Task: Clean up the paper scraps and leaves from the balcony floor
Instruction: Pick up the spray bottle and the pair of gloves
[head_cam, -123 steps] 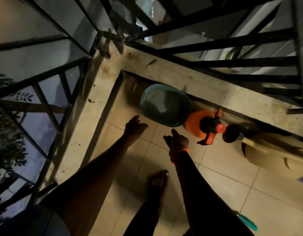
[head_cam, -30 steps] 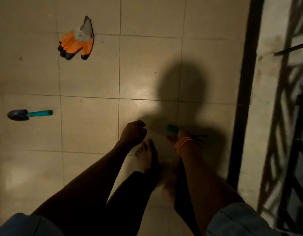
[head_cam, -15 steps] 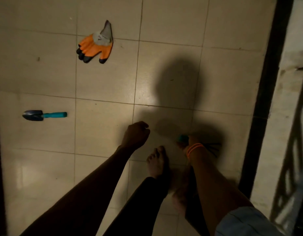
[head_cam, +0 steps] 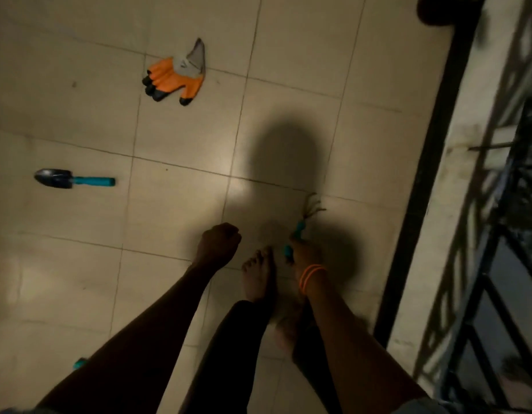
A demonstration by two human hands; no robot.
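Your right hand grasps one teal-handled rake low over the balcony floor; your left hand is clenched, holding nothing. One trowel and one orange glove lie well apart on the tiles.

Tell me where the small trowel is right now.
In the head view the trowel lies flat on the tiled floor at far left, well below and left of the orange gloves, blade pointing left, clear of both hands.
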